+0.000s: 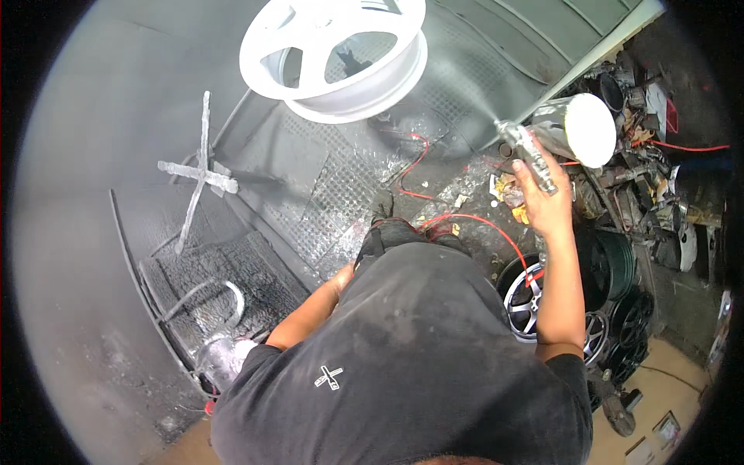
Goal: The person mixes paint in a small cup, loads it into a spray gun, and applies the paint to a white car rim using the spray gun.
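Note:
My right hand (pixel 549 203) is wrapped round a paint-spattered metal spray gun (pixel 528 155), raised at the right. A large cup with a white round end (pixel 590 130) sits beside the gun. From the nozzle a pale mist (pixel 482 101) fans out up and to the left. A white car wheel rim (pixel 356 101) is at the top, apart from the gun, its spokes and open gaps showing. My left hand (pixel 342 279) rests low against my left thigh; its fingers are mostly hidden, and I cannot see anything in it.
A paint-coated cross-shaped stand (pixel 203 177) stands at the left, near a dark textured panel (pixel 256 271). A red air hose (pixel 496 226) curls over the floor by my feet. More wheel rims (pixel 525 306) and heaped clutter (pixel 632 186) line the right side.

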### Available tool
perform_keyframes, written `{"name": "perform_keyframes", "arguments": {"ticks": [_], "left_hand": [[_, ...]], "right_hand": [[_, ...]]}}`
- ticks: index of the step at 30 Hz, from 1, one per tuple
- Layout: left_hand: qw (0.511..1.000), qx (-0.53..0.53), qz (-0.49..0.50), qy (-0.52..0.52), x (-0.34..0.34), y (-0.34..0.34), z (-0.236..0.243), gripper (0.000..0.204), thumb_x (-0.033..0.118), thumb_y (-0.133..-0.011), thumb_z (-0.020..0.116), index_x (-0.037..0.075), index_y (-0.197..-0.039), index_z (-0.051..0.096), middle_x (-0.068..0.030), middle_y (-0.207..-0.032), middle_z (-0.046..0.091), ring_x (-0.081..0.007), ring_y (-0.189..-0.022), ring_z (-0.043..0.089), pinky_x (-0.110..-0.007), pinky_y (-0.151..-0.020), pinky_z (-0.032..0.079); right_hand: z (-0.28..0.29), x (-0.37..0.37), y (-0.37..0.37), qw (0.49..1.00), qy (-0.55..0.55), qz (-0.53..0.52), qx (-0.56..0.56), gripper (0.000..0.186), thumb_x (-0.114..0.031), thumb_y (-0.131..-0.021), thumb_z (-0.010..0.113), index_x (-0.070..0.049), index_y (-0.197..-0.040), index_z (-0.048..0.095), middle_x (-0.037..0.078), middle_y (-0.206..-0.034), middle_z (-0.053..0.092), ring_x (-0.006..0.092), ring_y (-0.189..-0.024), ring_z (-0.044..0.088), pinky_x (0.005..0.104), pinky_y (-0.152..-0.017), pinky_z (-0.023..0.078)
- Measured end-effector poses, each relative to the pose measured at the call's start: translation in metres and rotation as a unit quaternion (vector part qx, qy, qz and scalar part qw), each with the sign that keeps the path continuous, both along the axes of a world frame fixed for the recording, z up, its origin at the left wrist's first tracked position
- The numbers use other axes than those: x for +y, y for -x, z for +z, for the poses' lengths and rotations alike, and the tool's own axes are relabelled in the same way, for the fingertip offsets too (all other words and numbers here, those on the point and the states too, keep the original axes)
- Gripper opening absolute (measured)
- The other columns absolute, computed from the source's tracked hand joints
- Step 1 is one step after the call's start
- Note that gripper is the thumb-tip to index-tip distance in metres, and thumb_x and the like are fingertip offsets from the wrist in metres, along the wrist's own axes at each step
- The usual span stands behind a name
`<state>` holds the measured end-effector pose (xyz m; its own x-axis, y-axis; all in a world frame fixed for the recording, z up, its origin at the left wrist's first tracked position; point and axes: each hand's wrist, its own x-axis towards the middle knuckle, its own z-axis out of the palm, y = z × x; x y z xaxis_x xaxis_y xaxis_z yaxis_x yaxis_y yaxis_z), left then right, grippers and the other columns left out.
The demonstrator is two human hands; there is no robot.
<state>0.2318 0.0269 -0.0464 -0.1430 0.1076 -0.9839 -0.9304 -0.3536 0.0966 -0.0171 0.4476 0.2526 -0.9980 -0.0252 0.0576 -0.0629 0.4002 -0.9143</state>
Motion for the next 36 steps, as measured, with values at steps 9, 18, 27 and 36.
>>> {"name": "perform_keyframes", "arguments": {"ticks": [9,18,27,36], "left_hand": [[0.994,0.104,-0.024,0.013,0.021,0.011,0.036,0.037,0.036,-0.103,0.051,0.010,-0.123,0.067,-0.0102,-0.111,0.072,-0.0199,-0.093,0.068,-0.041,-0.086,0.056],[0.885,0.084,-0.394,0.234,-0.003,0.024,0.011,0.046,0.039,-0.095,0.049,0.001,-0.111,0.070,-0.0170,-0.101,0.073,-0.0300,-0.087,0.071,-0.047,-0.078,0.053],[0.661,0.244,-0.639,0.309,0.019,0.090,0.079,0.034,0.032,-0.082,0.062,0.003,-0.094,0.074,-0.0274,-0.099,0.070,-0.0433,-0.097,0.068,-0.047,-0.085,0.054],[0.670,0.257,-0.605,0.344,0.014,0.102,0.081,0.035,0.031,-0.072,0.070,0.005,-0.095,0.075,-0.0244,-0.098,0.071,-0.0404,-0.095,0.069,-0.046,-0.086,0.055]], "right_hand": [[-0.011,-0.026,-0.050,0.962,0.099,0.202,-0.156,0.050,-0.021,-0.092,0.072,-0.007,-0.138,0.058,0.015,-0.130,0.066,0.0213,-0.123,0.060,0.0339,-0.106,0.043],[-0.013,0.024,-0.010,1.000,0.000,0.016,0.015,0.050,-0.013,-0.092,0.070,-0.010,-0.140,0.057,0.014,-0.129,0.067,0.0201,-0.120,0.062,0.0337,-0.102,0.046],[0.040,0.017,-0.022,0.986,0.080,0.068,-0.129,0.052,-0.020,-0.091,0.074,-0.005,-0.139,0.058,0.003,-0.096,0.068,0.0092,-0.074,0.060,0.0257,-0.069,0.051],[0.052,0.022,-0.025,0.979,0.118,0.108,-0.127,0.052,-0.016,-0.090,0.074,-0.002,-0.137,0.058,0.012,-0.118,0.069,0.0166,-0.105,0.063,0.0311,-0.095,0.048]]}}
